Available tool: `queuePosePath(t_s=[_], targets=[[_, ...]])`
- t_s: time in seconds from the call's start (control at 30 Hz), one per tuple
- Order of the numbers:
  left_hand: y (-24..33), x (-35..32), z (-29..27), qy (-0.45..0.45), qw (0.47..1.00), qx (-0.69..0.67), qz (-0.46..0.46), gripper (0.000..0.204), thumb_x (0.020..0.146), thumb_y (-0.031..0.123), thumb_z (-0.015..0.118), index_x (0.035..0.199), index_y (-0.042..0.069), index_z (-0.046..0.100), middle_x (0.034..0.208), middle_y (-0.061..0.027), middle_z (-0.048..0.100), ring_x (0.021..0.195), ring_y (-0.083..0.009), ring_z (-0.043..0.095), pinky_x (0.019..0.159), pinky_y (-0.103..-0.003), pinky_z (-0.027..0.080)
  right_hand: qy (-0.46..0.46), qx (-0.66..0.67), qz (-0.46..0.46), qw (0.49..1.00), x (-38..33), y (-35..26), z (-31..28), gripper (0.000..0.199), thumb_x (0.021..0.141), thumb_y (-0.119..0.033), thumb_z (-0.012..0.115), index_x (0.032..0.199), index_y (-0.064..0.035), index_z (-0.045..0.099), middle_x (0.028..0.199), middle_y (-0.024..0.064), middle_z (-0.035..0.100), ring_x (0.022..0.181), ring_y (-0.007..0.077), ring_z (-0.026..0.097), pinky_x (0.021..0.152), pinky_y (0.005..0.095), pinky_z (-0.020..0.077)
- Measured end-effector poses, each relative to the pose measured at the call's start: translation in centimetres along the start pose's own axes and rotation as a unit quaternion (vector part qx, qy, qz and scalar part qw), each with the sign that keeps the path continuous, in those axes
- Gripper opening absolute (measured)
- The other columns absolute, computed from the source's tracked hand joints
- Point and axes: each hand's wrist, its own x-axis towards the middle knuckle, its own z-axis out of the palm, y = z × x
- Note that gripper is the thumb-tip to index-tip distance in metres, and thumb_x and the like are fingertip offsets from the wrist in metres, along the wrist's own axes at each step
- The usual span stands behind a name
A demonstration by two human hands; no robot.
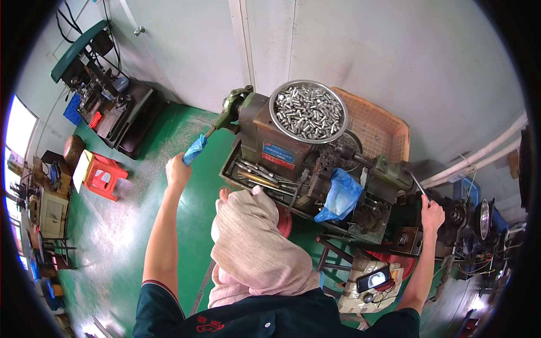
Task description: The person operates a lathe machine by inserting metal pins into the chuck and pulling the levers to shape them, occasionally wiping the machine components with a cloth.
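My left hand [178, 172] is closed round the end of a lever whose grip is wrapped in blue material [195, 149]. This lever joins the green left end of a small bench lathe-like machine [260, 125]. Out to the right, my right hand [433, 215] grips a thin metal lever [417, 182] coming off the machine's right end. On top of the machine sits a round steel bowl [273, 111] heaped with small shiny metal pins [309, 112]. A blue cloth [341, 196] drapes over the machine's front. Long metal tools [259, 176] lie in its tray.
Behind the bowl leans an orange plastic basket [389, 124]. A beige cloth [256, 242] covers my lap. A phone [373, 279] rests on a stool at lower right. Farther left stand a red stool [107, 174] and a drill-press-like machine [115, 96].
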Motion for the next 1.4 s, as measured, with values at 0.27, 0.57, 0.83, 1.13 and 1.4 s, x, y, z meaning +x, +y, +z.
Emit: queuePosePath(t_s=[0.27,0.57,0.83,1.13,1.4], targets=[[-0.3,0.1,0.0,-0.002,1.000,0.018,0.001,0.012,0.061,0.003,0.051,0.071,0.006,0.056,0.067,-0.0178,0.056,0.068,-0.0355,0.054,0.063,-0.042,0.043,0.013,-0.007,-0.019,1.000,0.6,0.5,0.8,0.047,0.077,-0.047,0.044,0.063,-0.0034,0.055,0.066,0.0160,0.055,0.067,0.0319,0.054,0.059,0.0410,0.0417],[0.3,0.1,-0.2,-0.009,0.999,0.036,-0.022,0.011,0.062,0.003,0.050,0.071,0.007,0.056,0.068,-0.0176,0.056,0.069,-0.0357,0.054,0.063,-0.042,0.042,0.176,0.127,-0.127,0.968,8.5,-11.5,-0.2,0.023,0.066,-0.017,0.058,0.087,-0.0088,0.057,0.088,0.0086,0.055,0.093,0.0246,0.047,0.076,0.0382,0.0369],[0.2,-0.2,0.0,-0.009,0.998,0.037,-0.045,0.011,0.063,0.004,0.049,0.071,0.008,0.056,0.068,-0.0172,0.056,0.070,-0.0355,0.054,0.062,-0.043,0.042,-0.202,0.449,-0.260,0.831,5.9,-26.9,-0.8,0.021,0.057,-0.013,0.061,0.074,-0.0015,0.059,0.072,0.0123,0.060,0.069,0.0241,0.058,0.065,0.0314,0.0444],[3.2,-3.1,0.0,-0.005,0.997,0.006,-0.071,0.011,0.064,0.009,0.053,0.074,0.008,0.058,0.068,-0.0179,0.056,0.069,-0.0355,0.054,0.061,-0.042,0.043,-0.222,0.512,-0.268,0.786,5.3,-27.8,1.0,0.024,0.057,-0.015,0.062,0.076,-0.0018,0.061,0.072,0.0110,0.061,0.069,0.0222,0.059,0.066,0.0304,0.0441],[6.4,-4.8,0.1,-0.015,0.996,-0.008,-0.086,0.015,0.064,0.010,0.053,0.078,0.007,0.058,0.070,-0.0182,0.057,0.070,-0.0357,0.054,0.062,-0.042,0.043,-0.172,0.472,-0.287,0.816,5.5,-27.4,0.0,0.014,0.056,-0.015,0.061,0.066,-0.0056,0.062,0.066,0.0104,0.060,0.065,0.0240,0.058,0.065,0.0313,0.0447]])
